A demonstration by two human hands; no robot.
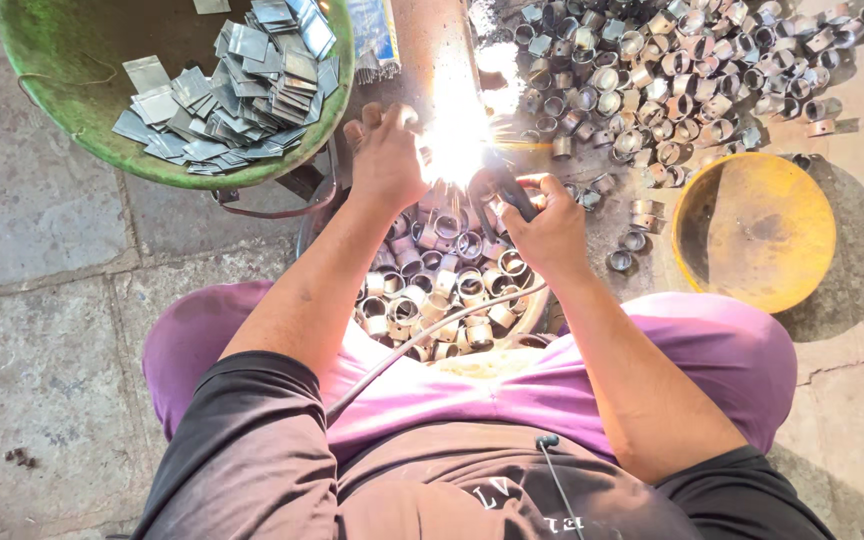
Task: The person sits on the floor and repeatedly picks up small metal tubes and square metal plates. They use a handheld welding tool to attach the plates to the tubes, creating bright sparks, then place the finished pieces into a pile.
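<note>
A person sits on the stone floor [42, 370] and looks down at two hands. The left hand [387, 160] is closed, with its fingers curled around something small. What it holds is hidden by a very bright white spark [455, 135], so I cannot tell what it is. The right hand [550, 225] is closed tight on a dark tool [507, 190]. The tip of the tool points at the spark, just beside the left hand. A thin grey cable [422, 340] runs from under the right hand down across the lap.

Right under both hands is a bowl [537, 315] full of small metal rings [447, 285]. The bowl sits between the person's knees, which are in purple cloth.

Past the hands, at the top right, a big pile of rings [672, 70] lies spread on the floor. Near it, to the right of the right hand, is a yellow dish [757, 230]. It is round, with nothing in it.

At the top left is a green tub [52, 90]. It holds a heap of flat metal plates [237, 90]. The tub is well apart from the right hand and near the left arm.
</note>
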